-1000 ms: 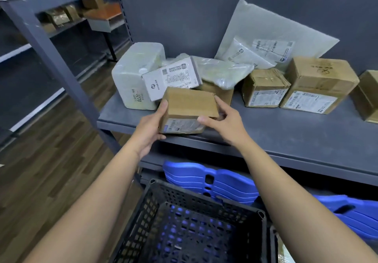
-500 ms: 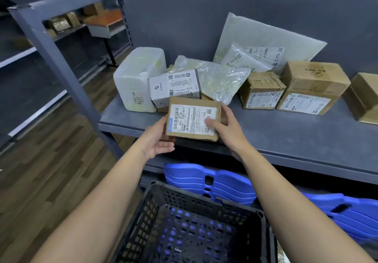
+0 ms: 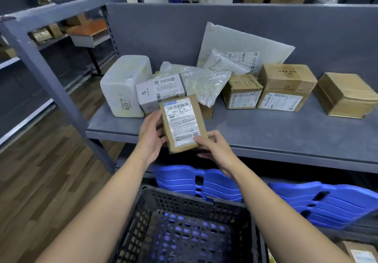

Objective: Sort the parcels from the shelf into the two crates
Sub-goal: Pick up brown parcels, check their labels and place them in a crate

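Fingers [image 3: 201,140] of your right hand [image 3: 217,152] pinch the small cardboard parcel [image 3: 182,123] at its lower corner; your left hand [image 3: 150,138] grips its left edge. Parcel held label up, over the grey shelf [image 3: 266,131] front edge. Black crate [image 3: 194,199] below that edge. Other parcels [image 3: 286,86] further back on the shelf.

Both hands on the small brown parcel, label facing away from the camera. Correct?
No. The left hand and right hand both hold the small brown parcel, but the head view shows its label facing the camera.
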Demonstrator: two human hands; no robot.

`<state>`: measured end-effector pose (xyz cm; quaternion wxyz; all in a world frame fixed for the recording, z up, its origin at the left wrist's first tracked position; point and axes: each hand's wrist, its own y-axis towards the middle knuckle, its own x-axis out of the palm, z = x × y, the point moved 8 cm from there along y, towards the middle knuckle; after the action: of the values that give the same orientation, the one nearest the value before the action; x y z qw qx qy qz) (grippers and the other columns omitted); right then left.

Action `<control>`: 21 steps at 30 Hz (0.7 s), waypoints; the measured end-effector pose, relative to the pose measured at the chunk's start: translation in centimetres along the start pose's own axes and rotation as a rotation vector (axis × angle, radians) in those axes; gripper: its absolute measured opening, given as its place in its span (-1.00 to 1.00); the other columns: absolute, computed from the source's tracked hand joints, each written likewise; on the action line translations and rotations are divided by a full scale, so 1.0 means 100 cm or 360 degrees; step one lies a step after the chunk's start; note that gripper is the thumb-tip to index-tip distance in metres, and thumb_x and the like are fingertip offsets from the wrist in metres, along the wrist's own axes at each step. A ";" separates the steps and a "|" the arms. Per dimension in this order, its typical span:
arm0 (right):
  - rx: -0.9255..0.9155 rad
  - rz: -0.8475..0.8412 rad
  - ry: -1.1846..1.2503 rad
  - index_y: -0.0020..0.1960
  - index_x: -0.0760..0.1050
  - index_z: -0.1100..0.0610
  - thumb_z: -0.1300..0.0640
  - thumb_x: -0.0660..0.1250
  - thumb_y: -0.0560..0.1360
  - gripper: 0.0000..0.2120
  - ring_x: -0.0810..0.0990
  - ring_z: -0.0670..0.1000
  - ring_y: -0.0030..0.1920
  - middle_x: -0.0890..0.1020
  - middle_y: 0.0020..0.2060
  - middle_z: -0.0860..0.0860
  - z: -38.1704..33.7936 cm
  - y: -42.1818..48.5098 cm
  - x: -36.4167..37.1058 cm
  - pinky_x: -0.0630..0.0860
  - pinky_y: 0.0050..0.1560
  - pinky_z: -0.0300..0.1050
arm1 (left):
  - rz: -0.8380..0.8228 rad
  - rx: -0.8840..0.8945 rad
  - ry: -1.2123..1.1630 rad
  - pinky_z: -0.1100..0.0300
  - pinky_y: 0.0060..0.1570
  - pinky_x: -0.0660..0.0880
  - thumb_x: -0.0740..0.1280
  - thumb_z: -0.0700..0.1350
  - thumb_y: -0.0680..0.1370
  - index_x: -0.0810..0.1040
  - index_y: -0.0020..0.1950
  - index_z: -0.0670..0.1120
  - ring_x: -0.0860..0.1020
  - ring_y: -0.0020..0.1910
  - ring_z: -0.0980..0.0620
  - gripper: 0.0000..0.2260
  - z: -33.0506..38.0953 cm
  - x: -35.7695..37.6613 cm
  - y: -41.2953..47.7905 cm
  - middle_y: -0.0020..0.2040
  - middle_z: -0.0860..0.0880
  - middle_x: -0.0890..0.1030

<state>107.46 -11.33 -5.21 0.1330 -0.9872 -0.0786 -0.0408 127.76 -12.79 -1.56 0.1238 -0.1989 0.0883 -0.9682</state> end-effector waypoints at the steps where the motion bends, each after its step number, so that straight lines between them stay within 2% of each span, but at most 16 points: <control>1: 0.0004 -0.0011 -0.0022 0.16 0.44 0.11 0.01 0.53 0.52 -0.64 0.69 0.05 0.18 0.66 0.17 0.11 0.002 -0.002 0.000 0.66 0.12 0.03 | 0.0035 0.0015 0.0013 -0.02 0.02 0.61 0.31 0.06 0.68 0.51 0.45 -0.14 0.64 0.13 -0.08 -0.59 0.000 -0.003 0.000 0.22 -0.16 0.69; 3: -0.0014 -0.0044 -0.0053 0.23 0.47 0.06 0.03 0.51 0.54 -0.65 0.69 0.04 0.17 0.68 0.15 0.07 0.004 -0.006 0.003 0.65 0.17 0.06 | 0.0057 0.0034 0.0040 0.07 -0.06 0.61 0.30 0.04 0.69 0.55 0.41 -0.16 0.65 0.04 0.00 -0.61 -0.001 -0.005 -0.003 0.07 -0.06 0.72; 4: -0.0031 -0.0060 -0.0061 0.30 0.47 0.01 0.03 0.50 0.55 -0.61 0.70 0.02 0.16 0.70 0.15 0.04 0.004 -0.008 0.005 0.65 0.20 0.07 | 0.0043 0.0041 0.0049 0.05 -0.01 0.60 0.30 0.04 0.69 0.58 0.39 -0.15 0.66 0.01 0.03 -0.63 -0.001 -0.004 -0.005 0.03 -0.03 0.73; 7: -0.0066 -0.0091 -0.0075 0.50 0.42 -0.11 0.01 0.47 0.58 -0.48 0.68 -0.04 0.20 0.72 0.17 -0.07 0.003 -0.014 0.008 0.63 0.23 0.06 | -0.0016 0.0052 0.0063 -0.06 0.16 0.55 0.30 0.05 0.68 0.62 0.34 -0.11 0.66 0.05 0.03 -0.67 -0.003 -0.002 -0.011 0.09 -0.03 0.74; 9: -0.0066 -0.0107 -0.0085 0.54 0.40 -0.13 -0.03 0.42 0.61 -0.47 0.65 -0.07 0.24 0.70 0.21 -0.13 0.003 -0.016 0.011 0.61 0.21 0.01 | -0.0009 0.0042 0.0058 -0.10 0.25 0.55 0.30 0.04 0.69 0.63 0.33 -0.11 0.66 0.10 0.01 -0.68 -0.003 -0.004 -0.014 0.15 -0.06 0.74; 12: -0.0048 -0.0119 -0.0087 0.54 0.42 -0.12 -0.02 0.38 0.63 -0.51 0.63 -0.11 0.20 0.67 0.26 -0.15 0.003 -0.019 0.016 0.60 0.17 -0.05 | 0.0037 0.0022 0.0055 -0.15 0.33 0.51 0.31 0.05 0.68 0.66 0.27 -0.08 0.66 0.20 -0.07 -0.71 -0.004 -0.009 -0.017 0.16 -0.08 0.73; 15: -0.0039 -0.0111 -0.0079 0.49 0.48 -0.11 0.00 0.40 0.62 -0.55 0.67 -0.12 0.11 0.70 0.19 -0.12 0.007 -0.023 0.016 0.62 0.13 -0.09 | 0.0059 -0.0014 0.0115 -0.15 0.34 0.50 0.30 0.11 0.67 0.68 0.23 -0.03 0.64 0.26 -0.14 -0.70 -0.011 -0.014 -0.022 0.13 -0.05 0.75; 18: -0.0015 -0.0112 -0.0096 0.44 0.52 -0.16 -0.02 0.43 0.60 -0.58 0.69 -0.03 0.05 0.71 0.18 -0.08 0.019 -0.027 0.014 0.65 0.15 -0.05 | 0.0137 -0.0032 0.0165 -0.18 0.35 0.50 0.30 0.12 0.67 0.70 0.20 -0.02 0.66 0.23 -0.12 -0.71 -0.022 -0.025 -0.028 0.10 -0.01 0.76; 21: 0.0016 -0.0114 -0.0140 0.45 0.52 -0.18 -0.13 0.47 0.54 -0.51 0.69 0.07 0.13 0.70 0.21 -0.04 0.029 -0.032 0.017 0.66 0.08 -0.09 | 0.0222 -0.0005 0.0167 -0.17 0.32 0.55 0.35 0.08 0.66 0.72 0.13 -0.05 0.70 0.14 -0.07 -0.75 -0.026 -0.032 -0.033 0.05 -0.03 0.77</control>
<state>108.81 -7.23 -6.96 0.1328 -0.9839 -0.1199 -0.0017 128.90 -8.47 -4.34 0.1857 -0.1415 0.1098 -0.9662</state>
